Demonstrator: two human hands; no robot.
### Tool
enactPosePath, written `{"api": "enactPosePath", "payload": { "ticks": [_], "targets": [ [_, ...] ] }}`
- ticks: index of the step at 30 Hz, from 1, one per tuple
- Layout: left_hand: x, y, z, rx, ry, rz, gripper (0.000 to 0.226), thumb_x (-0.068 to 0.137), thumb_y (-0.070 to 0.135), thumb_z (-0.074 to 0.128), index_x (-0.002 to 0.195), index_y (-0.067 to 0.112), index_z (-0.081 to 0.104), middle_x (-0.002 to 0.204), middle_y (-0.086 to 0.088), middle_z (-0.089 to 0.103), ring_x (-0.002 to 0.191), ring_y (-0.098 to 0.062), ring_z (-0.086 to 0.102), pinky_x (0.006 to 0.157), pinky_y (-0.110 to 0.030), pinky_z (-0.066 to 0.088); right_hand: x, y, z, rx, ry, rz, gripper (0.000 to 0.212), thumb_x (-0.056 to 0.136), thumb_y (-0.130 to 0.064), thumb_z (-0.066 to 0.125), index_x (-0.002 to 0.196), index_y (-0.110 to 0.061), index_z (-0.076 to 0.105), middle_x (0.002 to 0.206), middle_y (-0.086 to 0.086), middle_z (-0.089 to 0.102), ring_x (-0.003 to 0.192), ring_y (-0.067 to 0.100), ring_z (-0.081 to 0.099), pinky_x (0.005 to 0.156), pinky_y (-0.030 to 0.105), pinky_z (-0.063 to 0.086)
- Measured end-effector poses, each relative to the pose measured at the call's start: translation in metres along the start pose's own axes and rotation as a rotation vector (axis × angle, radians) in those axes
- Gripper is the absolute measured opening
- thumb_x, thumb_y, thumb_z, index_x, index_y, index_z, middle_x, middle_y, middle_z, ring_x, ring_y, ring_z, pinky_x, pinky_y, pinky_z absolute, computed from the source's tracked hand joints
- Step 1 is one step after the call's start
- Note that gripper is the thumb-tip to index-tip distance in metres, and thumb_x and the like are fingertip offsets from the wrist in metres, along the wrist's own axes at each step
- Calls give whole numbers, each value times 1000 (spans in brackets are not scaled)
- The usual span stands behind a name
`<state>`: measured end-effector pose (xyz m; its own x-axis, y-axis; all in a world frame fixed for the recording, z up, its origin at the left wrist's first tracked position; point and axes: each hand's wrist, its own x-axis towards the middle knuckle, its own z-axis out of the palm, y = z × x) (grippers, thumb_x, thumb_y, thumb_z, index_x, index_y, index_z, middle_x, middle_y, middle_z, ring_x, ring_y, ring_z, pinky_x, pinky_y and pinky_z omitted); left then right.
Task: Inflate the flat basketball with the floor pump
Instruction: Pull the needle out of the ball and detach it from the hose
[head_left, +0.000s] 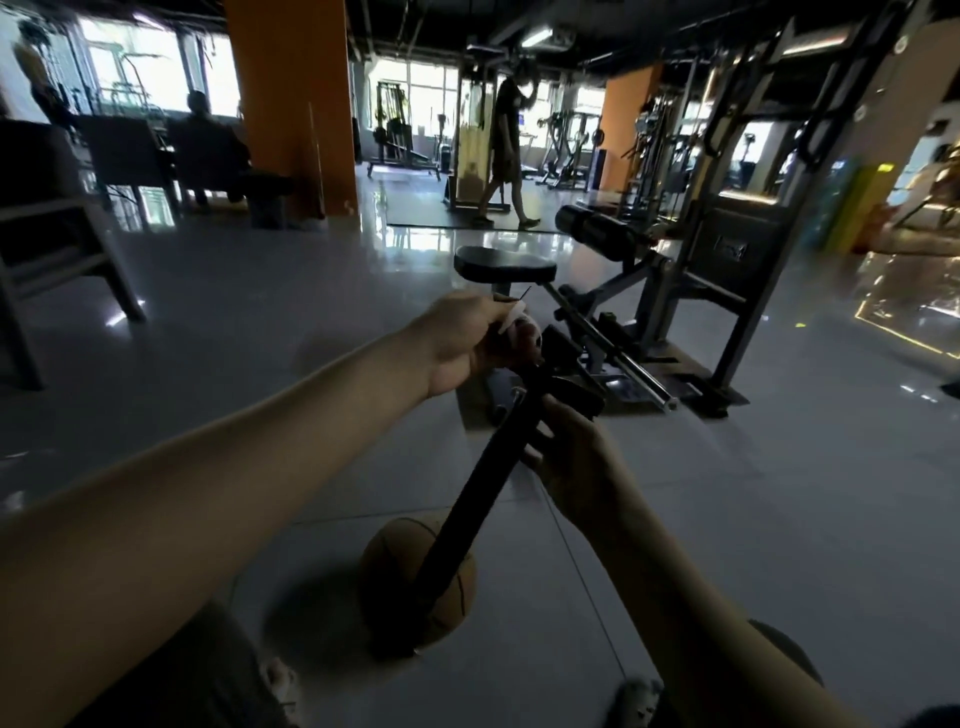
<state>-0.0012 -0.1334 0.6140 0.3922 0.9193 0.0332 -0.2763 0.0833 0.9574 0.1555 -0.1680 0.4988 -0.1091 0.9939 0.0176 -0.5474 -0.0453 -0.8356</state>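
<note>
A black floor pump (470, 499) leans up from the floor toward me, its barrel crossing in front of the brown basketball (447, 597) that lies on the grey tiles between my feet. My left hand (467, 340) grips the top of the pump at its handle, fingers curled, with a small white piece and a thin needle-like tip showing above the fingers. My right hand (569, 457) pinches the pump just below the handle, fingers curled on the barrel. The pump's base is hidden in shadow by the ball.
A gym machine with a round black seat (504, 265) and steel frame (727, 291) stands just ahead. Chairs (57, 234) are at the left, an orange pillar (291, 104) behind. A person (506, 150) walks in the background. Glossy grey floor spreads around.
</note>
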Motion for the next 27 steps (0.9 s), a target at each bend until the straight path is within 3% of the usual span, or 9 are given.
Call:
{"api": "enactPosePath", "payload": {
  "ticks": [2,5,8,11,15,19,24,27],
  "targets": [
    [12,-8,4,43,120,-25,21,101,4,51,82,0,59,70,-13,59,56,-17,62,62,-33,62,8,8,3,-45,26,45,29,101,-23,52,126,-10,59,115,16,71,105,32,69,95,53,53],
    [30,-27,-3,58,325,-101,14,98,3,56,85,-1,59,67,-12,56,51,-16,58,51,-32,60,17,20,-4,-186,25,86,29,103,-29,50,126,-15,61,116,19,70,104,33,69,99,55,50],
    [41,-52,-23,12,458,-192,14,97,-6,48,95,-7,61,74,-15,58,50,-18,57,52,-29,59,25,32,-23,-302,40,132,28,103,-30,49,121,-17,65,116,19,69,100,31,69,98,51,49],
    [48,-81,-39,47,491,-262,21,93,-11,42,97,-7,62,72,-15,59,52,-18,58,52,-27,58,29,46,-44,-373,-3,187,28,99,-31,55,121,-17,64,117,19,67,100,28,68,95,46,50],
    [59,-120,-53,52,540,-343,23,93,-10,41,99,-5,62,76,-14,62,56,-18,61,51,-28,56,30,71,-64,-435,-59,202,26,97,-27,60,122,-19,61,106,10,65,96,21,66,81,29,56],
    [69,-153,-61,22,525,-388,22,96,-7,44,104,-7,65,84,-18,63,63,-20,63,64,-35,62,36,94,-84,-487,-43,251,37,99,-34,54,121,-5,55,100,12,60,85,23,63,77,36,54],
    [88,-195,-66,-24,593,-309,14,96,0,55,101,-4,68,88,-18,70,73,-23,71,61,-31,62,53,109,-99,-436,23,344,42,101,-37,50,118,1,53,90,10,54,74,22,57,66,34,51],
    [93,-219,-77,96,552,-209,18,100,17,58,105,1,66,97,-14,75,87,-22,74,76,-34,62,62,113,-109,-409,58,380,45,102,-38,48,122,2,52,89,8,54,73,20,57,66,33,50]
  ]
}}
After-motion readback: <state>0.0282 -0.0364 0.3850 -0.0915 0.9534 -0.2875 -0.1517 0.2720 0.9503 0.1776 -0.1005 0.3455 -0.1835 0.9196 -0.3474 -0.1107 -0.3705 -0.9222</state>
